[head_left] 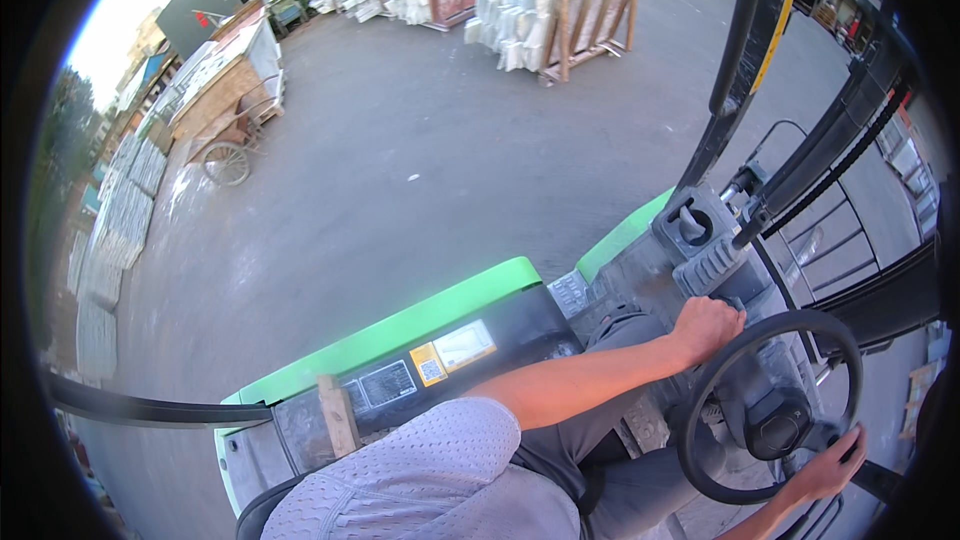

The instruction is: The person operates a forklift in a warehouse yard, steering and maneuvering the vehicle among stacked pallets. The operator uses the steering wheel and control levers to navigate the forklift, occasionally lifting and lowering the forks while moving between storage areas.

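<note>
I am seated in a green and dark grey vehicle, in a grey perforated short-sleeved top. My left arm stretches across my lap. My left hand [709, 327] is closed near the dash panel just left of the steering wheel; what its fingers grip is hidden. The black steering wheel [702, 376] is tilted at the lower right, with a dark hub in its middle. My right hand [828, 467] is curled at the wheel's lower right rim, fingers bent round it. A grey lever [691, 225] stands in a dark recess beyond my left hand.
Black upright beams [735, 60] and hoses rise at the right. A green side cover [390, 325] carries labels and a wooden block [338, 418]. Outside, wrapped slabs on a wooden frame [590, 25], a two-wheeled cart [228, 155] and stacked pale slabs [122, 215] stand on grey pavement.
</note>
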`<action>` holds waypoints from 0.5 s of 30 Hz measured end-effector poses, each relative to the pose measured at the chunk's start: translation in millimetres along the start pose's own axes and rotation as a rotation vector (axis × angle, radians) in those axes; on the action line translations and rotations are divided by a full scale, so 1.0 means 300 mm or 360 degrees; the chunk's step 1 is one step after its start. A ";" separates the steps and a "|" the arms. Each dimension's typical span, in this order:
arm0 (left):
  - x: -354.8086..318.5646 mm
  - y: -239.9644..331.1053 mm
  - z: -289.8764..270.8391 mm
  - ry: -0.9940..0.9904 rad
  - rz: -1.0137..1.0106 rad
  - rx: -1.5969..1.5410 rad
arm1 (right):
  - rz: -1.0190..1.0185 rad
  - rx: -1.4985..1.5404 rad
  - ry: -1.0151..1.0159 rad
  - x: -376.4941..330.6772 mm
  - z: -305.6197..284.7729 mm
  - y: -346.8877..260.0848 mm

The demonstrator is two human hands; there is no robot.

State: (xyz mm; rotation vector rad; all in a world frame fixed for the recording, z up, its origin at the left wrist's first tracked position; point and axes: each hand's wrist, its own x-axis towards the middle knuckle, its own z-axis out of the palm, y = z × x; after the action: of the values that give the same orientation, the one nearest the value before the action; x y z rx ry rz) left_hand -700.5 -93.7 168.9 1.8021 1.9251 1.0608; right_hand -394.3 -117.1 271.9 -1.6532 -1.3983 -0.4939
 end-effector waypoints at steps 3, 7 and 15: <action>-0.104 0.008 -0.006 -0.0005 -0.0006 -0.0004 | -0.0143 0.0238 -0.0033 0.035 0.040 -0.174; -0.193 0.012 -0.023 -0.0015 -0.0041 0.0038 | -0.0353 0.0551 -0.0166 -0.085 0.056 -0.446; -0.461 -0.039 -0.132 0.0119 0.0019 -0.0050 | -0.0678 0.0831 -0.0457 -0.654 -0.280 -0.697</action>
State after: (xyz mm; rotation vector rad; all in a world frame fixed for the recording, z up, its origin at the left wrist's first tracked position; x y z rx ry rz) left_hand -711.8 -236.4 151.7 1.7830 1.9312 1.1715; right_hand -624.7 -305.2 242.5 -1.0309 -1.9132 -0.1006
